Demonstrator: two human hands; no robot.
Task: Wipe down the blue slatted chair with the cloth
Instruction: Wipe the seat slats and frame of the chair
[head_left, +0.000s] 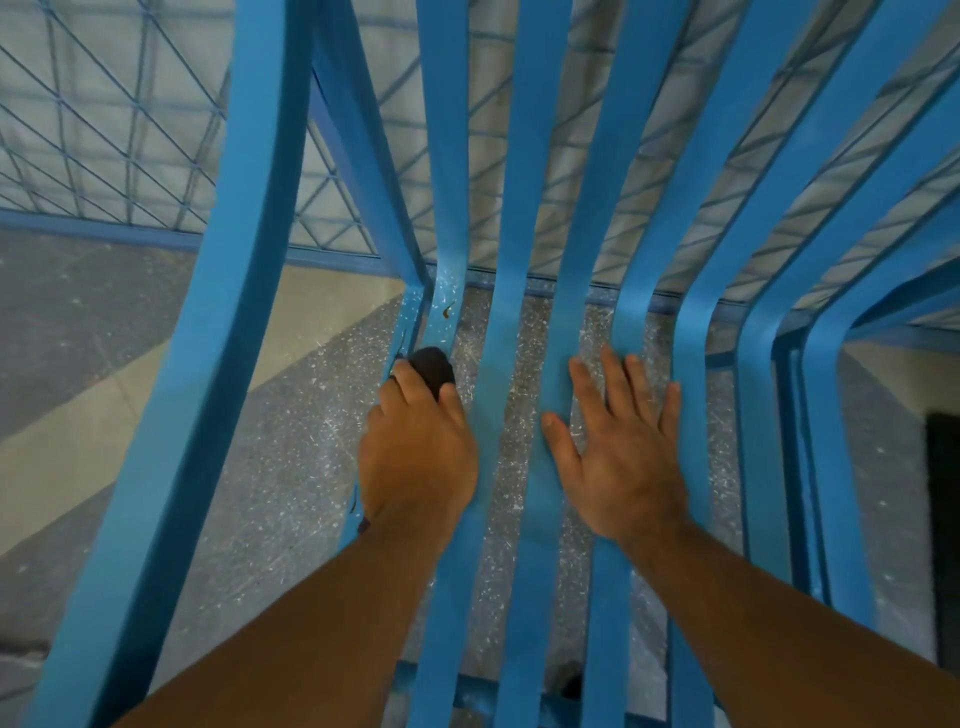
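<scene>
Wiping along the slat ahead

We hold the dark cloth (432, 370) bunched in our left hand (418, 457), fingers (402, 379) curled round it, on one slat (441, 156) of the blue slatted chair (228, 312). That slat's long axis runs straight ahead of the fingers; its speckled patch (442, 299) lies just beyond the cloth. Our right hand (623, 457) rests flat, fingers spread, on neighbouring slats.

Speckled grey floor (291, 467), pale diagonal band (156, 395), blue wire-mesh fence (104, 130)
</scene>
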